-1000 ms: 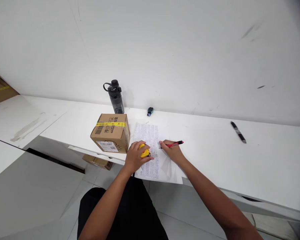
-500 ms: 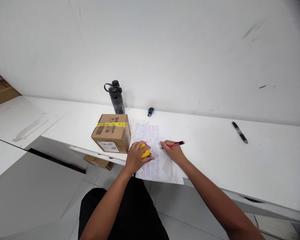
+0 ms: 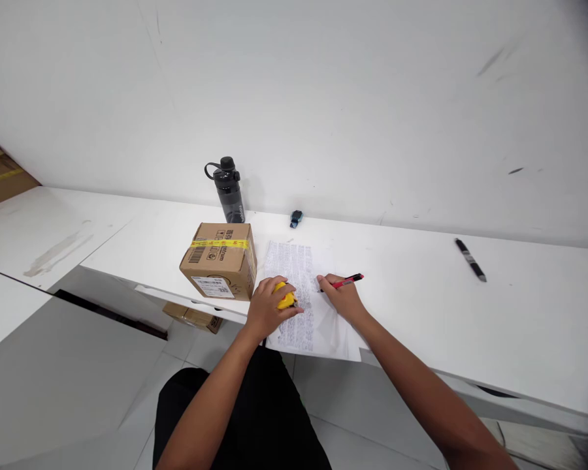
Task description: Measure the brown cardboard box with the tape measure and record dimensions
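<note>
A printed sheet of paper point(image 3: 294, 274) lies on the white table point(image 3: 421, 307) in front of me. My left hand point(image 3: 267, 308) is closed around a small yellow object point(image 3: 286, 299) and rests on the sheet's left side. My right hand point(image 3: 342, 297) grips a red pen point(image 3: 347, 281) with its tip touching the paper's right part. A cardboard box point(image 3: 219, 260) with yellow tape stands just left of the sheet, near the table's front edge.
A black water bottle point(image 3: 228, 189) stands behind the box by the wall. A small blue object point(image 3: 295, 218) lies near the wall. A black pen point(image 3: 470, 259) lies far right. Another cardboard box point(image 3: 192, 316) sits on the floor under the table.
My right hand with the red pen has shifted slightly to the right on the paper. My left hand stays put on the yellow object.
</note>
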Tool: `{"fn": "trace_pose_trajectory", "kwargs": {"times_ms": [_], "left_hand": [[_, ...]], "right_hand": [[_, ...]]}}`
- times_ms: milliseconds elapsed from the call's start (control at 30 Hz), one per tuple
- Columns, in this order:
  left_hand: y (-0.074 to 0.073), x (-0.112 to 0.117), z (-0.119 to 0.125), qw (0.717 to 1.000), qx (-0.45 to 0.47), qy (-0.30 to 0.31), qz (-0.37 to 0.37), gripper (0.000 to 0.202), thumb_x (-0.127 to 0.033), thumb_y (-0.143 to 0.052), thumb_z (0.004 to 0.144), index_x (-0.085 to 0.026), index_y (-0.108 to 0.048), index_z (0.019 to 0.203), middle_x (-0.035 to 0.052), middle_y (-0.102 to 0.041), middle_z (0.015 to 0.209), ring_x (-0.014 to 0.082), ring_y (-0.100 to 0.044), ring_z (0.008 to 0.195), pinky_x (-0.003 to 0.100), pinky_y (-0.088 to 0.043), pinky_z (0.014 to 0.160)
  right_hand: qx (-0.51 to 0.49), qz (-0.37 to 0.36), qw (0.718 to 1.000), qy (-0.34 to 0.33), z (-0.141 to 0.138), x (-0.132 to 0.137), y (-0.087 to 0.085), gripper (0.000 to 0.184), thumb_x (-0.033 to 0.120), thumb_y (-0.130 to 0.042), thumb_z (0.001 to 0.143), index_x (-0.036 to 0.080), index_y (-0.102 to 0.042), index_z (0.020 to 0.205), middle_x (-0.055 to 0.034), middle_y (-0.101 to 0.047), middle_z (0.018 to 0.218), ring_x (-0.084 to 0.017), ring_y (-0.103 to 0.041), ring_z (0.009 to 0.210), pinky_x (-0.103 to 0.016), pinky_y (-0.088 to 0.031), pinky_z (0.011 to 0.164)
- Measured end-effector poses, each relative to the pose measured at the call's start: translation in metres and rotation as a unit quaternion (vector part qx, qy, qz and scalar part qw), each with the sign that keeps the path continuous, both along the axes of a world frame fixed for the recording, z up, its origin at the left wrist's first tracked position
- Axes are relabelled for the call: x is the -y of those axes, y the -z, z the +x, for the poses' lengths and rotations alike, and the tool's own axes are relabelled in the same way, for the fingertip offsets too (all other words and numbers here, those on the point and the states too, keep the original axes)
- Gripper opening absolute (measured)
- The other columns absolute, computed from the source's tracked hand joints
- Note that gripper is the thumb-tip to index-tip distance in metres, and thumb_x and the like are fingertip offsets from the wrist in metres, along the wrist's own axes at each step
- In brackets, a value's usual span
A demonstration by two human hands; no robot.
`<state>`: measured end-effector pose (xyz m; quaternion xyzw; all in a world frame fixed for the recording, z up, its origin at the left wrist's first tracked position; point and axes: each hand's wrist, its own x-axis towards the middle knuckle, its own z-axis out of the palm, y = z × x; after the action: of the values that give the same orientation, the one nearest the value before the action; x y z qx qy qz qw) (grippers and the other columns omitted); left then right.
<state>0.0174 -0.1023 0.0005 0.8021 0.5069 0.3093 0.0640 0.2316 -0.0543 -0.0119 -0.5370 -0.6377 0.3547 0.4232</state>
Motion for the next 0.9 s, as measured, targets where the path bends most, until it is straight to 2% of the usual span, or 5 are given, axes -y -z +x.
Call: {"fn": "trace_pose_trajectory", "kwargs": {"times_ms": [333, 600, 767, 900], "left_hand": [[0.0, 0.0007, 0.0001, 1.0, 0.005, 0.0, 0.005, 0.043, -0.053, -0.069, 0.075, -0.026, -0.063, 0.109, 0.0059, -0.057, 0.123, 0.0247, -0.049, 0.116, 0.04, -0.041, 0.1], [-0.0001, 0.0008, -0.0002, 1.0, 0.007, -0.001, 0.001, 0.042, -0.052, -0.069, 0.075, -0.027, -0.063, 0.109, 0.0058, -0.056, 0.123, 0.0248, -0.049, 0.116, 0.041, -0.042, 0.099], [-0.0006, 0.0017, -0.0004, 1.0, 0.012, -0.001, 0.003, 0.043, -0.052, -0.069, 0.075, -0.026, -0.063, 0.108, 0.0057, -0.056, 0.123, 0.0246, -0.048, 0.116, 0.04, -0.041, 0.1], [-0.0007, 0.0013, -0.0003, 1.0, 0.017, 0.002, -0.001, 0.042, -0.052, -0.069, 0.075, -0.026, -0.063, 0.109, 0.0059, -0.056, 0.123, 0.0248, -0.048, 0.116, 0.04, -0.041, 0.1]], "right_hand": [[-0.003, 0.005, 1.0, 0.01, 0.0006, 0.0002, -0.0004, 0.046, 0.052, -0.052, 0.083, 0.023, -0.036, 0.051, 0.005, -0.034, 0.049, -0.012, -0.036, 0.05, -0.027, -0.03, 0.05], [-0.003, 0.017, 1.0, 0.026, -0.0004, 0.001, 0.0, 0.047, 0.057, -0.05, 0.084, 0.022, -0.043, 0.053, 0.0029, -0.043, 0.051, -0.014, -0.043, 0.053, -0.028, -0.035, 0.053], [0.004, 0.015, 0.999, 0.031, 0.0022, 0.003, -0.0039, 0.044, 0.059, -0.045, 0.086, 0.021, -0.06, 0.07, -0.0022, -0.062, 0.069, -0.02, -0.057, 0.071, -0.03, -0.042, 0.064], [0.01, 0.01, 0.999, 0.049, 0.0027, 0.002, -0.006, 0.041, 0.059, -0.048, 0.085, 0.021, -0.065, 0.085, -0.0048, -0.067, 0.082, -0.022, -0.059, 0.078, -0.032, -0.045, 0.069]]}}
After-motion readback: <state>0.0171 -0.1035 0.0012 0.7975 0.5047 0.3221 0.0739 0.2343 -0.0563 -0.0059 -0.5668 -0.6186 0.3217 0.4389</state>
